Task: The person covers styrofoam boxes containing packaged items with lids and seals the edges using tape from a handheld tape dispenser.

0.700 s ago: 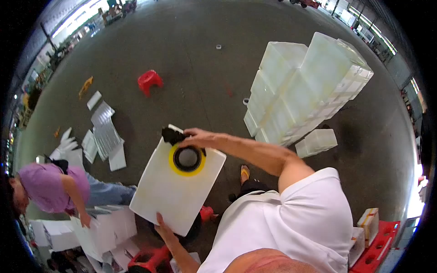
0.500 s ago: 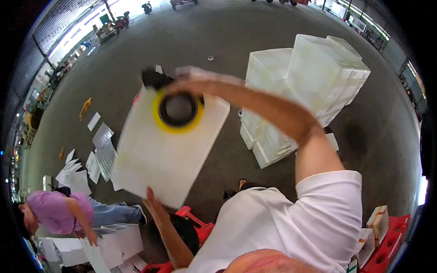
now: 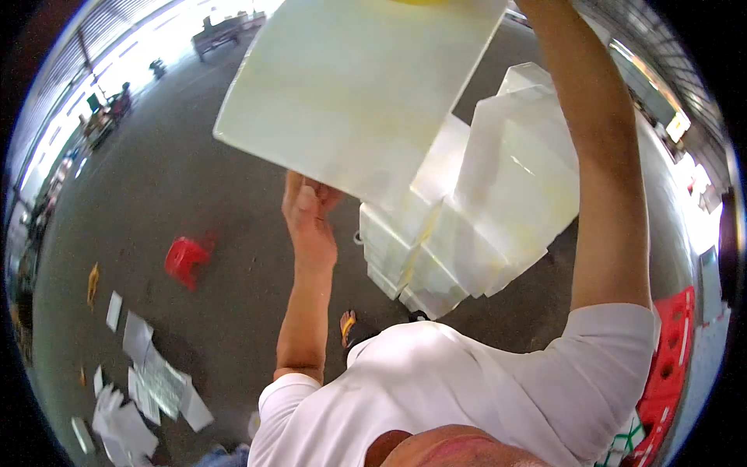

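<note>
A white foam box (image 3: 350, 93) is held up in front of me, tilted, its upper end cut off by the frame's top. My left hand (image 3: 310, 206) grips its lower edge, thumb showing and the other fingers partly hidden by the box. My right arm (image 3: 603, 140) reaches up along the box's right side, and its hand is out of view. A sliver of a yellow tape roll (image 3: 420, 2) shows at the top edge, over the box. Just beyond the box stands a stack of white foam boxes (image 3: 513, 179).
A red plastic stool (image 3: 185, 261) stands on the grey floor to the left. White foam sheets (image 3: 124, 424) and silvery sheets (image 3: 159, 381) lie at lower left. Red barriers (image 3: 668, 358) line the right side. A person's jeans (image 3: 222, 457) show at the bottom edge.
The box has gone up and to the right, toward the stack, with my left hand at its lower edge. My right hand and most of the tape roll have left the view. The view has turned.
</note>
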